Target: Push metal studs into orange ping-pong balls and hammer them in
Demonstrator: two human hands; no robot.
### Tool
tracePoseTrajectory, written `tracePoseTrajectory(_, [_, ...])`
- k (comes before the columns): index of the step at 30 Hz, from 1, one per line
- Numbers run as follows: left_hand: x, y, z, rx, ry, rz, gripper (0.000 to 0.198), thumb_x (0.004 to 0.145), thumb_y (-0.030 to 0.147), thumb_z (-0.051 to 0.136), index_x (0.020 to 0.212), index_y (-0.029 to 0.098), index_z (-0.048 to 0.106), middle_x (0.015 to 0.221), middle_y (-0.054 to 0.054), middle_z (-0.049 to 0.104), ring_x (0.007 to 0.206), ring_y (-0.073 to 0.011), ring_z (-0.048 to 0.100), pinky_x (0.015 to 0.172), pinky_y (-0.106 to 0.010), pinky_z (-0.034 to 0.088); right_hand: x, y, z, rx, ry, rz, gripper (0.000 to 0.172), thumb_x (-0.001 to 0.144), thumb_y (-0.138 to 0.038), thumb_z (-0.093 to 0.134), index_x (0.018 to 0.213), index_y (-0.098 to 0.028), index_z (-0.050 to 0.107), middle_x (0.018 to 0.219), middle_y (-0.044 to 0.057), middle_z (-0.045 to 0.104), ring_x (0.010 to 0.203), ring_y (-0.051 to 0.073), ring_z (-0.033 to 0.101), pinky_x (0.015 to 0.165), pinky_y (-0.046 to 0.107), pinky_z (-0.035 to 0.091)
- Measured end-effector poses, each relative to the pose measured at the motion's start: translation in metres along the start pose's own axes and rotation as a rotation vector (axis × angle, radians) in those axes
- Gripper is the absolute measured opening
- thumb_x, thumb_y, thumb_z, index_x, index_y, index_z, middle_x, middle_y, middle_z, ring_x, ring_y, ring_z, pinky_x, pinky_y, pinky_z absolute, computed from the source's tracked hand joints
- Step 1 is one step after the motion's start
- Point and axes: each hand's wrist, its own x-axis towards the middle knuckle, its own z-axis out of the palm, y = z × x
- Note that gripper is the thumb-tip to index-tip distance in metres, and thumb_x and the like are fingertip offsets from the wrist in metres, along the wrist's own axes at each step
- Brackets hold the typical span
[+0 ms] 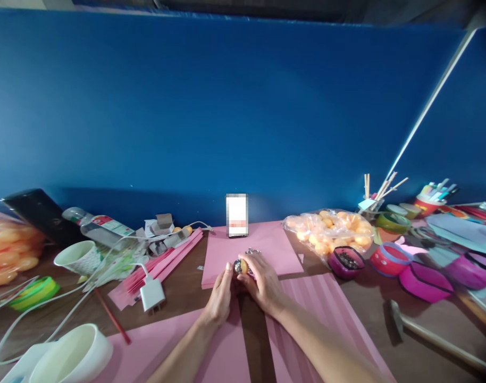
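A small ball [244, 266], orange on one side and studded with shiny silver pieces on the other, is between my two hands. My left hand [220, 296] supports it from the left, thumb upright against the studded side. My right hand [262, 282] curls around the orange side, fingers over its top. Just beyond the right fingers, small silver metal pieces [251, 250] lie on a pink sheet [219, 250]. They are too small to name surely.
Behind the hands stands a pixelated upright screen [237, 215]. A bag of orange balls [326, 229], a purple bowl of small metal pieces [346, 262] and a hammer [426, 332] are on the right. A white charger [152, 294], cables and a cup [77, 256] lie left.
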Motion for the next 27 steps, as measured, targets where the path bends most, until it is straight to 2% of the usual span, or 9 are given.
tracePoseTrajectory(10, [0.0003,0.002,0.0001,-0.074,0.015,0.006,0.033,0.081,0.039,0.051,0.102,0.014,0.058,0.088,-0.008,0.067,0.08,-0.0203,0.063,0.073,-0.031,0.047,-0.001,-0.0009,0.0009,-0.018,-0.014,0.001,0.041,0.086,-0.026,0.045,0.126,-0.017,0.04,0.114,0.011,0.055,0.106,0.024,0.049,0.092,0.044,0.042])
tracePoseTrajectory(17, [0.0013,0.0023,0.0003,-0.062,0.02,0.046,0.023,0.081,0.034,0.054,0.096,0.017,0.057,0.088,-0.006,0.066,0.081,-0.0185,0.063,0.074,-0.03,0.048,-0.0011,0.0003,0.0013,-0.026,0.046,0.003,0.04,0.084,-0.025,0.051,0.123,-0.019,0.044,0.115,0.009,0.054,0.108,0.023,0.047,0.093,0.042,0.042])
tracePoseTrajectory(22, [0.0017,0.0004,-0.0021,-0.027,0.004,0.034,0.025,0.082,0.035,0.052,0.097,0.017,0.056,0.091,-0.007,0.066,0.08,-0.0181,0.063,0.073,-0.03,0.048,0.0001,0.0018,0.0017,-0.021,0.051,-0.026,0.036,0.086,-0.022,0.048,0.122,-0.021,0.046,0.112,0.008,0.057,0.105,0.022,0.05,0.093,0.042,0.043])
tracePoseTrajectory(27, [0.001,-0.002,-0.0023,-0.071,-0.027,0.019,0.035,0.082,0.042,0.048,0.099,0.013,0.058,0.09,-0.01,0.066,0.081,-0.0202,0.063,0.073,-0.032,0.049,0.0,0.0005,0.0005,-0.019,0.026,-0.016,0.034,0.086,-0.026,0.049,0.119,-0.019,0.047,0.109,0.009,0.058,0.102,0.022,0.051,0.091,0.042,0.043])
